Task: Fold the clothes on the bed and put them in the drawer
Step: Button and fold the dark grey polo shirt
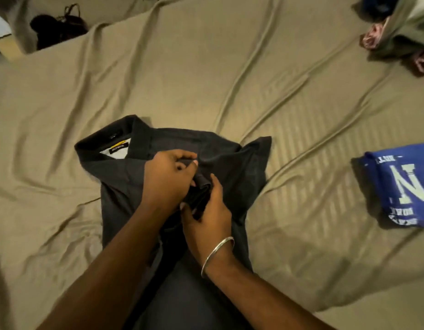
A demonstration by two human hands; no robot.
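Both hands pinch a fold at the middle of the dark grey collared shirt [125,177] lying on the tan bedsheet [206,79].
Left hand [168,177] curls over it; right hand [209,215], silver bangle [217,254] at wrist, grips beside; folded blue printed shirt [401,186] lies far right.

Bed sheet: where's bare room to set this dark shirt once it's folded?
Bare sheet lies beyond the dark shirt, and more left of it. Right is tighter: the blue shirt lies there and the clothes pile fills the far right corner. Both hands grip the shirt.
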